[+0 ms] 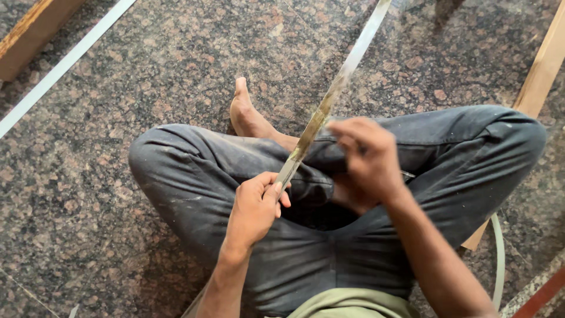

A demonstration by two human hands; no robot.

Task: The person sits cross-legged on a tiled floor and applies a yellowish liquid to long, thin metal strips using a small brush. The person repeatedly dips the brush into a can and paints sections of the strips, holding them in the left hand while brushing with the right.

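Note:
I sit cross-legged on a speckled granite floor in dark grey trousers. My left hand point(256, 203) pinches the near end of a long thin pale strip point(341, 79) that runs up and away to the top of the view. My right hand point(368, 159) is closed beside the strip, a little farther along it, above my right knee. What the right hand grips is hidden by its fingers. A bare foot point(247, 115) pokes out behind my left leg.
A wooden batten point(32, 32) lies at the top left, with a white strip point(65, 62) alongside it. Another wooden batten point(544, 68) runs down the right side. A curved pale strip point(500, 259) lies by my right thigh.

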